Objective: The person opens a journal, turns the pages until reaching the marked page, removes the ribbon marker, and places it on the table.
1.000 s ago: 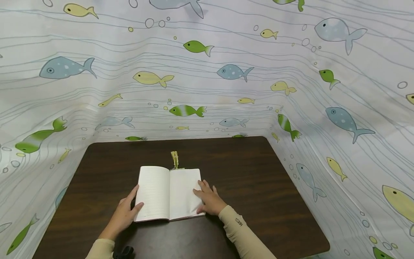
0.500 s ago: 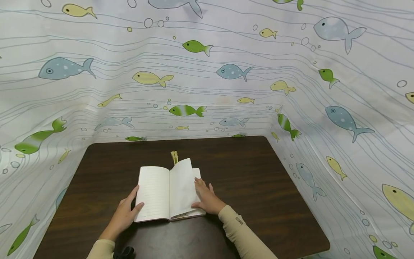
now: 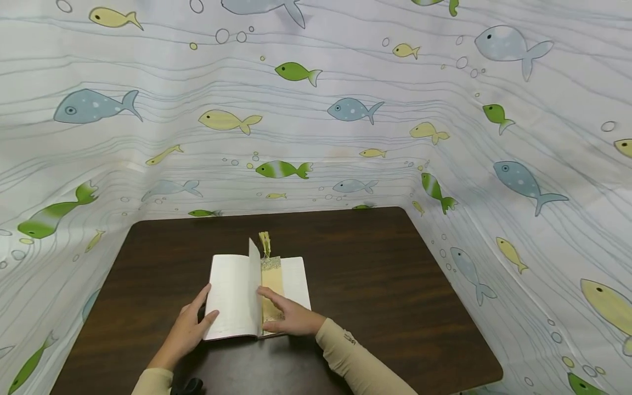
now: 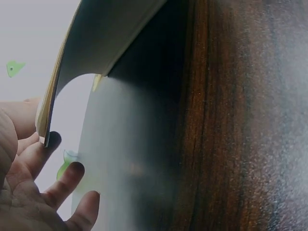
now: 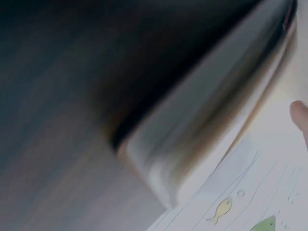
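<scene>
An open notebook (image 3: 229, 296) with pale, lined pages lies on the table in the head view. My left hand (image 3: 184, 329) grips its left edge, thumb on top of the page and fingers around the side. In the left wrist view the notebook's cover edge (image 4: 48, 101) sits between thumb and fingers. One page (image 3: 254, 269) stands nearly upright at the spine. With fingers extended, my right hand (image 3: 296, 318) is over the right-hand side, a fingertip right at that page. Beneath, partly covered by the hand, lies a yellowish bookmark (image 3: 273, 271) with a tassel (image 3: 265, 241).
The dark wood-grain table (image 3: 375, 274) extends around the notebook. A white sheet printed with fish (image 3: 296, 126) hangs behind and at both sides. A small black object (image 3: 191, 386) shows near the bottom edge, beside the left sleeve.
My right hand has lifted a page from the right side and swept it leftward to the spine, uncovering the bookmark. The left hand has stayed at the notebook's left edge.
</scene>
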Demonstrator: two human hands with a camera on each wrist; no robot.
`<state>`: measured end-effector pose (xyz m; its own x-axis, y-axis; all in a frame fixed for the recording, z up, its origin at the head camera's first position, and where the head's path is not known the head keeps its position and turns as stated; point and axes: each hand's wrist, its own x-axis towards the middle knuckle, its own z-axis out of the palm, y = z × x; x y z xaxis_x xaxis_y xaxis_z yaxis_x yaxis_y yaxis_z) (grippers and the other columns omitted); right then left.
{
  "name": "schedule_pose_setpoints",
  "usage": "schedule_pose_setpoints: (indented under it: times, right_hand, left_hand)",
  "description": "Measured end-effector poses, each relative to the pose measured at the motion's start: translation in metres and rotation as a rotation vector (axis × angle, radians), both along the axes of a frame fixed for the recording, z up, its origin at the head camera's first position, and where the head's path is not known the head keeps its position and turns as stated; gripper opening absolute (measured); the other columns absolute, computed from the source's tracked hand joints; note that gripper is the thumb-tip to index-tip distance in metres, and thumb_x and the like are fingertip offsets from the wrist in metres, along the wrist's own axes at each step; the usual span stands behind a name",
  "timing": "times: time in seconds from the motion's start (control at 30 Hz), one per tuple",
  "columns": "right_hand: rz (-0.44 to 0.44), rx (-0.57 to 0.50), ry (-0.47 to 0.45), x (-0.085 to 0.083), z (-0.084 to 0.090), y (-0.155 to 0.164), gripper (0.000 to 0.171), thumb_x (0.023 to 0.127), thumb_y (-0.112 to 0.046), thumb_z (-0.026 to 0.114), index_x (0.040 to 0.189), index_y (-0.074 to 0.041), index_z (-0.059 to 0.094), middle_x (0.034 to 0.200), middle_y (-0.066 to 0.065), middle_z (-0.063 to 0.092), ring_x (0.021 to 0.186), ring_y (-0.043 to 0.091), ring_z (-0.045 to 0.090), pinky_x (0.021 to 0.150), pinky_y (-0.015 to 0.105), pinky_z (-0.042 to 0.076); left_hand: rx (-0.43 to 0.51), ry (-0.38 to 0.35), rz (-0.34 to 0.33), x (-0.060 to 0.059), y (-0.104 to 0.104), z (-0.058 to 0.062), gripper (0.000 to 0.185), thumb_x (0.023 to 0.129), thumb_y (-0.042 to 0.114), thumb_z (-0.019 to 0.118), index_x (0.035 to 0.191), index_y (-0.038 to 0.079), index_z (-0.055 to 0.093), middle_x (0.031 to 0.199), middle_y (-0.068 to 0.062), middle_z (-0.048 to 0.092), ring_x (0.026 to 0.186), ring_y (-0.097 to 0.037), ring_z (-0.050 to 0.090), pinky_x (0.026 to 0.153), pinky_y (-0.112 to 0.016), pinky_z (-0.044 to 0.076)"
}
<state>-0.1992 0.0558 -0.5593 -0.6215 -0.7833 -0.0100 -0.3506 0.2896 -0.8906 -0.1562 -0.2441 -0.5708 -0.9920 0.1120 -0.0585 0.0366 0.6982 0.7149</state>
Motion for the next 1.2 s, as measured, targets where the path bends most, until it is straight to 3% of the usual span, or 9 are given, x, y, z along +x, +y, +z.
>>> schedule_pose_setpoints:
  times: [0.1, 0.23, 0.37, 0.47, 0.6, 0.7, 0.93, 1.07, 1.2]
  right_hand:
    - [0.033, 0.141, 0.133, 0.006, -0.005, -0.010, 0.074, 0.101, -0.031, 0.065, 0.161, -0.016, 0.026, 0.170, 0.005, 0.012, 0.155, 0.020, 0.013, 0.120, 0.037, 0.026]
    - [0.081, 0.285, 0.258, 0.012, -0.011, -0.017, 0.068, 0.102, -0.038, 0.062, 0.160, -0.017, 0.033, 0.170, 0.009, 0.011, 0.155, 0.024, 0.012, 0.121, 0.041, 0.026]
    - [0.102, 0.361, 0.383, 0.015, -0.015, -0.020, 0.065, 0.103, -0.039, 0.060, 0.160, -0.020, 0.034, 0.169, 0.011, 0.013, 0.155, 0.025, 0.014, 0.121, 0.043, 0.025]
    - [0.105, 0.380, 0.451, 0.016, -0.015, -0.021, 0.065, 0.103, -0.037, 0.059, 0.160, -0.021, 0.034, 0.169, 0.012, 0.016, 0.155, 0.024, 0.017, 0.121, 0.041, 0.026]
    - [0.110, 0.397, 0.486, 0.016, -0.015, -0.021, 0.065, 0.104, -0.036, 0.059, 0.161, -0.022, 0.033, 0.169, 0.012, 0.017, 0.154, 0.024, 0.019, 0.120, 0.038, 0.027]
    - [0.115, 0.407, 0.487, 0.016, -0.016, -0.021, 0.065, 0.104, -0.037, 0.058, 0.161, -0.022, 0.032, 0.169, 0.011, 0.016, 0.154, 0.023, 0.018, 0.120, 0.037, 0.027]
    - [0.107, 0.421, 0.491, 0.015, -0.018, -0.023, 0.063, 0.105, -0.037, 0.057, 0.161, -0.023, 0.032, 0.169, 0.009, 0.016, 0.155, 0.020, 0.017, 0.121, 0.039, 0.027]
    - [0.006, 0.336, 0.504, 0.015, -0.017, -0.025, 0.054, 0.106, -0.028, 0.055, 0.156, -0.014, 0.041, 0.164, 0.011, 0.031, 0.151, 0.020, 0.029, 0.119, 0.036, 0.031]
    - [-0.301, 0.192, 0.532, 0.010, -0.016, -0.026, 0.037, 0.104, -0.013, 0.057, 0.139, -0.004, 0.058, 0.149, 0.016, 0.051, 0.140, 0.027, 0.048, 0.111, 0.035, 0.042]
  left_hand:
    - [0.002, 0.014, 0.001, 0.002, -0.001, 0.000, 0.074, 0.105, 0.034, 0.058, 0.161, 0.003, 0.021, 0.155, -0.036, 0.033, 0.134, -0.061, 0.031, 0.098, -0.080, 0.031]
    - [0.046, 0.071, 0.005, 0.002, 0.001, -0.001, 0.064, 0.106, 0.020, 0.054, 0.159, 0.000, 0.025, 0.147, -0.038, 0.042, 0.132, -0.061, 0.034, 0.098, -0.078, 0.031]
    - [0.149, 0.150, -0.007, 0.001, 0.000, -0.001, 0.049, 0.112, 0.016, 0.035, 0.156, -0.006, 0.030, 0.147, -0.039, 0.042, 0.135, -0.059, 0.036, 0.109, -0.061, 0.036]
    - [0.202, 0.163, -0.015, -0.001, -0.001, 0.000, 0.051, 0.113, 0.021, 0.027, 0.155, -0.008, 0.030, 0.151, -0.039, 0.036, 0.137, -0.057, 0.035, 0.110, -0.058, 0.035]
    - [0.128, 0.128, -0.021, -0.002, -0.003, -0.001, 0.063, 0.109, 0.030, 0.047, 0.157, -0.006, 0.026, 0.150, -0.040, 0.035, 0.134, -0.063, 0.035, 0.100, -0.075, 0.034]
    - [0.047, 0.090, -0.023, -0.001, -0.003, -0.002, 0.078, 0.102, 0.034, 0.061, 0.158, -0.004, 0.022, 0.151, -0.041, 0.034, 0.132, -0.064, 0.035, 0.096, -0.079, 0.033]
    - [0.013, 0.066, -0.012, 0.000, -0.002, -0.002, 0.083, 0.100, 0.036, 0.065, 0.158, -0.005, 0.022, 0.151, -0.040, 0.033, 0.133, -0.064, 0.034, 0.099, -0.078, 0.032]
    - [0.024, 0.060, -0.012, 0.000, -0.002, -0.002, 0.084, 0.100, 0.036, 0.065, 0.158, -0.005, 0.021, 0.152, -0.040, 0.032, 0.134, -0.064, 0.033, 0.100, -0.078, 0.031]
    - [0.025, 0.045, -0.010, 0.000, -0.002, -0.003, 0.085, 0.100, 0.038, 0.065, 0.159, -0.003, 0.019, 0.153, -0.039, 0.031, 0.134, -0.064, 0.030, 0.100, -0.079, 0.029]
